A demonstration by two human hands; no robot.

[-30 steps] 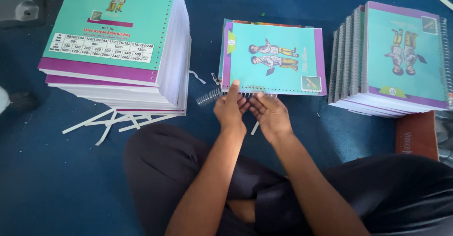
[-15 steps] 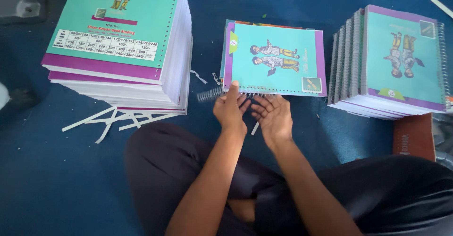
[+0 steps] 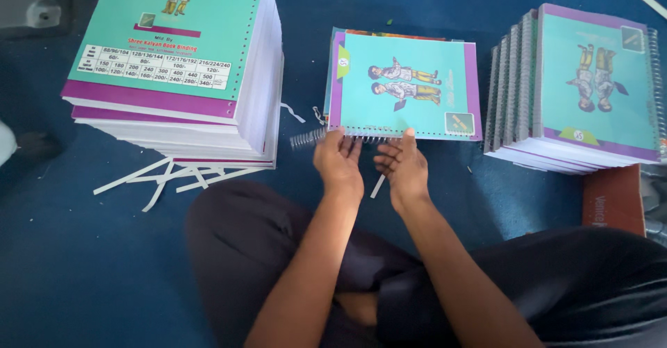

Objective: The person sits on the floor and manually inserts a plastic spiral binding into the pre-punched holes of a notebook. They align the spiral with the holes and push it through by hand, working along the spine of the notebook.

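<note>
Left hand (image 3: pixel 338 162) and right hand (image 3: pixel 401 168) both at near edge of notebook (image 3: pixel 406 87) on blue floor (image 3: pixel 83 264), fingers on the wire coil (image 3: pixel 309 139) along that edge. Neither fist closed; fingers loosely curled, pinching the coil. Unbound stack (image 3: pixel 180 63) to the left, bound stack (image 3: pixel 583 91) to the right. Paper strips (image 3: pixel 167 177) beside the left stack.

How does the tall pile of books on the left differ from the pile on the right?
The left pile is taller and lies flat and square; the right pile is lower and fanned out in steps. The right pile's books carry wire spirals along an edge; the left pile's show punched holes but no spiral. Both have teal covers with purple bands and sit on the blue floor.
</note>
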